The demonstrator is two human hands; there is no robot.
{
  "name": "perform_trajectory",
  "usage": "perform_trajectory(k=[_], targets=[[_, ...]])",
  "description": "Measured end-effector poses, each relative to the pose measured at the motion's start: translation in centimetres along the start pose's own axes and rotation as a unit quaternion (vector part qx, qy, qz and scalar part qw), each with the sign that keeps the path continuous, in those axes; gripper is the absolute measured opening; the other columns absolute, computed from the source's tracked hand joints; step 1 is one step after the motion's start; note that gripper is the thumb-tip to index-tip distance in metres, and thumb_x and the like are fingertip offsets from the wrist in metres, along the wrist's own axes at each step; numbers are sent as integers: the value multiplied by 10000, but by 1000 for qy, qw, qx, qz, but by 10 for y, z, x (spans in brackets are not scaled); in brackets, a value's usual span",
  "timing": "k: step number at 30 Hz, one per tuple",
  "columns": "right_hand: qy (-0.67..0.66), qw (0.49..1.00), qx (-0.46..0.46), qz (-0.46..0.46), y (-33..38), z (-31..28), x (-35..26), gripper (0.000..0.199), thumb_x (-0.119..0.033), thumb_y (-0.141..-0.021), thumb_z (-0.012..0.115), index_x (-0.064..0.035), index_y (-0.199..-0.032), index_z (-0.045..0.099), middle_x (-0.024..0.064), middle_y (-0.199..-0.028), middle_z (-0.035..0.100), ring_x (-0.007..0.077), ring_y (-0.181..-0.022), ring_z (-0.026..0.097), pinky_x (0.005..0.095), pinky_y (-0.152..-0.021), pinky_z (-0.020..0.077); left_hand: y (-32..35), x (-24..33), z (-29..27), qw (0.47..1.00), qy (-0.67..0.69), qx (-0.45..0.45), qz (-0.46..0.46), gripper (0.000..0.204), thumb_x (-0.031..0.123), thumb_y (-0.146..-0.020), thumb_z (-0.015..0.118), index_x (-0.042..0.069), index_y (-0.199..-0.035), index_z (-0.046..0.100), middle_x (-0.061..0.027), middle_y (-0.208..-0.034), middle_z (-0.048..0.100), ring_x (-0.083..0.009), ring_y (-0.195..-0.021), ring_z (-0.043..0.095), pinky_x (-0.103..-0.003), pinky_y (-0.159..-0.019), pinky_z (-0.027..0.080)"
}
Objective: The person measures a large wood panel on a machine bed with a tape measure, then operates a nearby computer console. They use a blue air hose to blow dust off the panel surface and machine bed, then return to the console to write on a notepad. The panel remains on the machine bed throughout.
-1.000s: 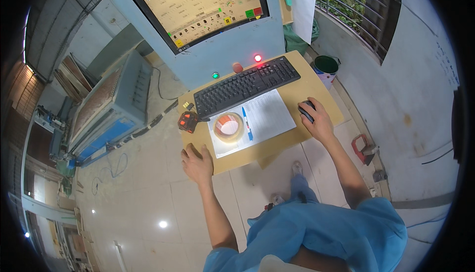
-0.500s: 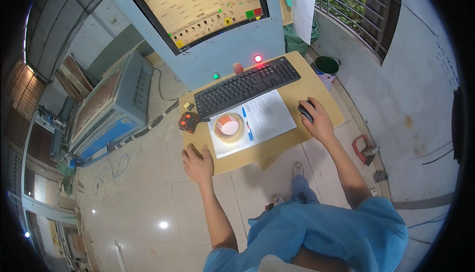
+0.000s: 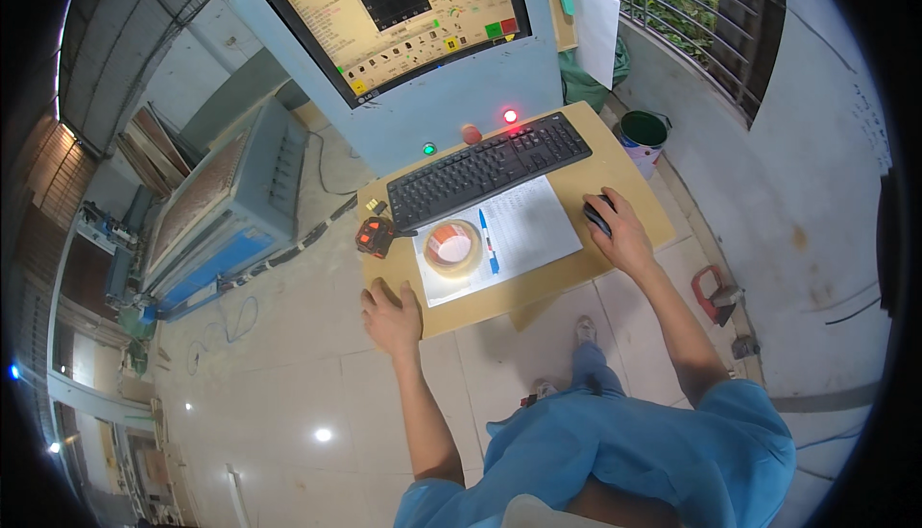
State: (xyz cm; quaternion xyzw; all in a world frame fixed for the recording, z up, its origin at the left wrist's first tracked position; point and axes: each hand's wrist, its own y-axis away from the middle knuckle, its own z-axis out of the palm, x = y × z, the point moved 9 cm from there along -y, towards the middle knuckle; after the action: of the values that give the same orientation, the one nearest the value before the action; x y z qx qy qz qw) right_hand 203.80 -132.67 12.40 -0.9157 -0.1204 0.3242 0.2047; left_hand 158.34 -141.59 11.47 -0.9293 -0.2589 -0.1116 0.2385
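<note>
My right hand [image 3: 622,232] curls over a black computer mouse [image 3: 601,213] at the right side of a tan board shelf [image 3: 538,300]. At the shelf's near left corner rests my left hand [image 3: 392,321], its fingers apart and holding nothing. Between the hands lies a white paper sheet [image 3: 538,230], with a roll of tape [image 3: 471,269] and a blue-and-white pen [image 3: 488,240] on top. A black keyboard [image 3: 490,171] sits behind the paper. Left of it is a black-and-orange tape measure [image 3: 374,237]. The lit screen [image 3: 403,24] above shows a dark panel among coloured icons.
A red light [image 3: 510,116], a red knob [image 3: 471,133] and a green button [image 3: 429,149] sit on the blue cabinet [image 3: 384,130]. A bucket [image 3: 642,134] stands right of the shelf by the wall. Far left is a large grey-and-blue machine [image 3: 226,211].
A dark panel has opened larger on the screen, where rows of text stood before. The view has shifted slightly; both hands keep their places on the shelf and mouse.
</note>
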Motion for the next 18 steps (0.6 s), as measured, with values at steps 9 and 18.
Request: perform_trajectory(k=[9, 18], targets=[[0, 1000, -11, -11, 1, 0, -2, 495, -145, -907, 713, -170, -1391, 614, 235, -1486, 501, 428, -1323, 543, 468, -1085, 481, 2, 1, 0, 1000, 6, 2, 5, 606, 464, -949, 661, 90, -1412, 542, -264, -1457, 519, -466, -1206, 586, -552, -1012, 470], [0, 1000, -13, -26, 1, 0, -4, 483, -138, -908, 713, -152, -1381, 619, 236, -1477, 507, 429, -1305, 559, 461, -1074, 487, 2, 1, 0, 1000, 9, 1, 3, 610, 465, -946, 668, 90, -1410, 545, -263, -1456, 520, -466, -1196, 593, -557, -1009, 468]])
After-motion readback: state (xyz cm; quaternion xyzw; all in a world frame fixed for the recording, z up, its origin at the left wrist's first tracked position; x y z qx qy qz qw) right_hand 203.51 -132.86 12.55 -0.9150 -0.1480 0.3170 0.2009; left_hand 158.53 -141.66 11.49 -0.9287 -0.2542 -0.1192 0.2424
